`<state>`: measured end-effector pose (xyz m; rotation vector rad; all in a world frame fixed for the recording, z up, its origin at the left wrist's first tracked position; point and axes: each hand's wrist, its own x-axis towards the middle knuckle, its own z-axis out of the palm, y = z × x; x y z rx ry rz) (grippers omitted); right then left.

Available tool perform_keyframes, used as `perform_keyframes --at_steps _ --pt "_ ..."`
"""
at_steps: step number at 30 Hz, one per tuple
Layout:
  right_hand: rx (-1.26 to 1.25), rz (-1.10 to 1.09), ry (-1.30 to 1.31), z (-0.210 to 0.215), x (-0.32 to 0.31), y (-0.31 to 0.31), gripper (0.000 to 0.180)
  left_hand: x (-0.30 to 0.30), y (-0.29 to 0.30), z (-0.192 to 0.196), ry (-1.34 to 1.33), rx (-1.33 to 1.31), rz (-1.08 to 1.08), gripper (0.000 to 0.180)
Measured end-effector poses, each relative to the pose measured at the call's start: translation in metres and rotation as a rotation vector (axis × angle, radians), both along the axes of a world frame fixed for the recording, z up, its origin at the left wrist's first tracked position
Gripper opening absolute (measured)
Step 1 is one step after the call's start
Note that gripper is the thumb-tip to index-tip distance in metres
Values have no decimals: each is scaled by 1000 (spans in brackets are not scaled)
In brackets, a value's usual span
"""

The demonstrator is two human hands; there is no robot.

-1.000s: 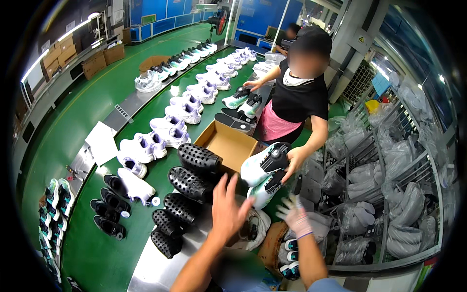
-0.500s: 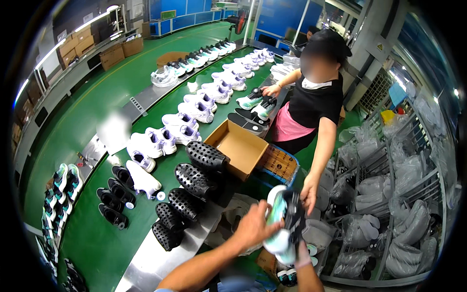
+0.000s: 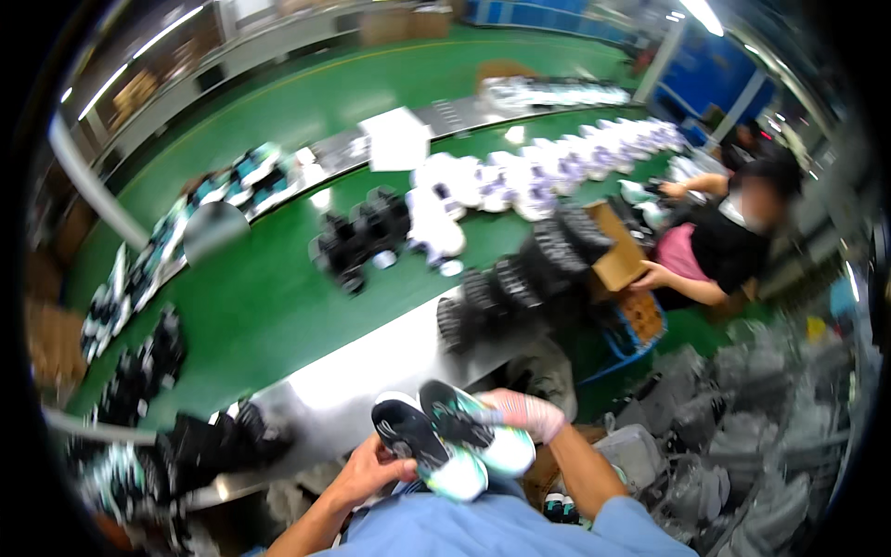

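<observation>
Close to my body I hold a pair of black, white and mint-green sneakers side by side, toes toward me. My left hand (image 3: 368,475) is closed on the left sneaker (image 3: 426,447), its thumb along the side. The right sneaker (image 3: 478,429) is in my right hand (image 3: 527,414), which wears a pale wrap and reaches over its outer side; some fingers are hidden. Just beyond the pair is the bench's bare metal edge (image 3: 339,371).
Black perforated shoes (image 3: 501,283) line the metal edge, beside an open cardboard box (image 3: 616,249) that a co-worker (image 3: 724,232) touches. White-lilac sneakers (image 3: 557,172) cross the green bench. Dark shoes (image 3: 357,237) sit nearer. Racks of plastic-wrapped shoes (image 3: 742,436) stand at right.
My view has swung left. The sneakers have come away from the co-worker's hand to my front, now showing as two side by side. The co-worker's hand has gone to the box.
</observation>
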<state>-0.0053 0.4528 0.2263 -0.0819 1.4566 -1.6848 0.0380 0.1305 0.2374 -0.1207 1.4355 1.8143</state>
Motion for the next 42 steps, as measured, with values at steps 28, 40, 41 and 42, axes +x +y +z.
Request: perform_keyframes --at_steps 28,40,41,42 --pt "848 128 -35 -88 -52 -188 82 -43 -145 -81 735 -1339 -5 52" --pt "773 -166 490 -204 -122 -185 57 -42 -116 -108 538 -1286 -168 50" --pt "811 -144 533 -200 -131 -188 56 -35 -107 -104 523 -1264 -166 50" --pt "845 -115 583 -196 -143 -193 56 -26 -98 -102 546 -1248 -132 44"
